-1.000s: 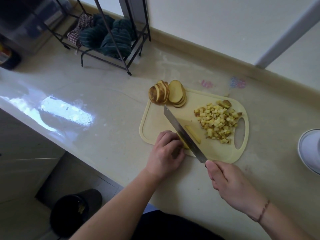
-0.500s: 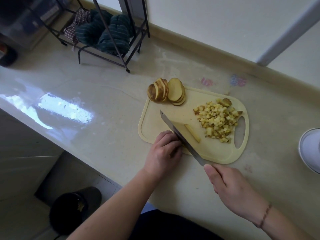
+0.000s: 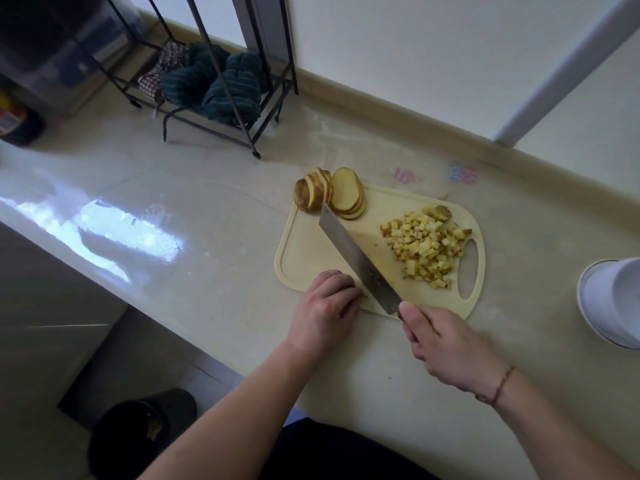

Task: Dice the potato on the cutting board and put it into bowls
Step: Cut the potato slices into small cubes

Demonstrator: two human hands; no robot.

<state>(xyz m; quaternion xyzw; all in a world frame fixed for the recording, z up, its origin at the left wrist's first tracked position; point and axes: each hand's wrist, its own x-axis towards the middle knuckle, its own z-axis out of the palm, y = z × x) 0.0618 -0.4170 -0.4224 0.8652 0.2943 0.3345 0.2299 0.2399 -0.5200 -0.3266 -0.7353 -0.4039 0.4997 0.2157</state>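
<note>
Mid-dicing: the right hand [image 3: 446, 344] is gripping the steel-bladed knife [image 3: 356, 258], the left hand [image 3: 325, 306] is curling its fingers on the pale yellow plastic cutting board [image 3: 301, 258] — what they pin is hidden; next, probably crosswise cuts.

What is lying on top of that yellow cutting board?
On the cutting board: a heap of diced potato, a stack of potato slices at its far corner, and the knife. Whatever the left hand holds down is covered by its fingers.

Slices [image 3: 330, 194] on cutting board [image 3: 304, 251] far left; dice [image 3: 424, 249] right; knife [image 3: 356, 259] between; bowl [image 3: 611, 303] beyond right
</note>
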